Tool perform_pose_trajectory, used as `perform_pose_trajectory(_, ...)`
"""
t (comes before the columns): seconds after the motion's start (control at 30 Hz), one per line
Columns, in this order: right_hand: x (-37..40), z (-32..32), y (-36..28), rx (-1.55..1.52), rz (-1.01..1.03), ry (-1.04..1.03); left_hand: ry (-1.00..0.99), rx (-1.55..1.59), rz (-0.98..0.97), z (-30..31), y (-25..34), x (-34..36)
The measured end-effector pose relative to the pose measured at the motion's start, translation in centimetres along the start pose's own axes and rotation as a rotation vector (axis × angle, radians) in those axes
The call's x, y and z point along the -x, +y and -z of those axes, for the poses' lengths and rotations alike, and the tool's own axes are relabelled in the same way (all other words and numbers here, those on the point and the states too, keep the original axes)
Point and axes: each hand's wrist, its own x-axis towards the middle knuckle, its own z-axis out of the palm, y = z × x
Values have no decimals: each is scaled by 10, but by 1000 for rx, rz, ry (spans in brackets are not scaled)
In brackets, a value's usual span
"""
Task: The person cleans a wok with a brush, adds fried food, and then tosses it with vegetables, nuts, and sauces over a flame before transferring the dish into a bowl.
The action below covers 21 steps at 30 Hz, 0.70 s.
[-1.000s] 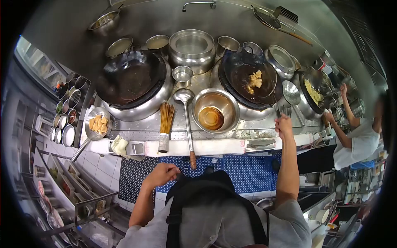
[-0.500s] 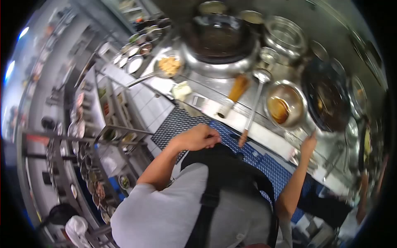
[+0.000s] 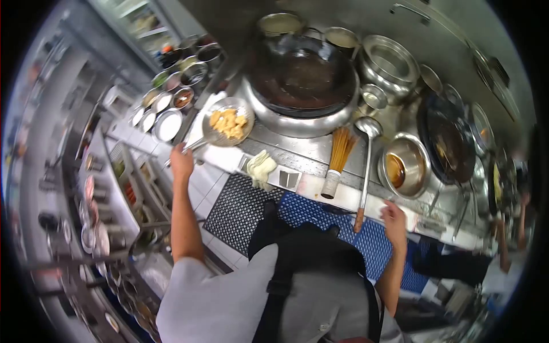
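Observation:
My left hand (image 3: 182, 162) is wrapped round the handle of a strainer (image 3: 233, 140), which rests at the left end of the counter. Golden fried pieces (image 3: 228, 123) lie in its bowl. My right hand (image 3: 393, 222) hovers at the counter's front edge with its fingers loosely bent and apart, holding nothing. Just above it stands a steel bowl (image 3: 424, 171) with some brown liquid inside. A ladle (image 3: 366, 171) with a wooden handle end lies to the left of that hand. Beside the ladle is a bamboo wok brush (image 3: 337, 160).
A large dark wok (image 3: 303, 74) sits on the burner at the back. A second wok (image 3: 449, 137) stands at the right. A folded cloth (image 3: 261, 168) lies by the counter's front. Several small seasoning bowls (image 3: 168, 125) stand at the left. Another person's arm (image 3: 504, 246) shows at the far right.
My left hand has moved left from in front of my body and taken hold of the strainer handle. My right hand has come left and down, away from beside the right wok.

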Motion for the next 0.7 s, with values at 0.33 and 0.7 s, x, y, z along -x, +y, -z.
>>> perform_pose_trajectory(0.33, -87, -230, -36, 364, -104, 129, -463, 464, -206, -48, 113, 55)
perform_pose_trajectory(0.7, -159, -114, -228, 34, 316, 126, -627, -146, -460, -87, 179, 85)
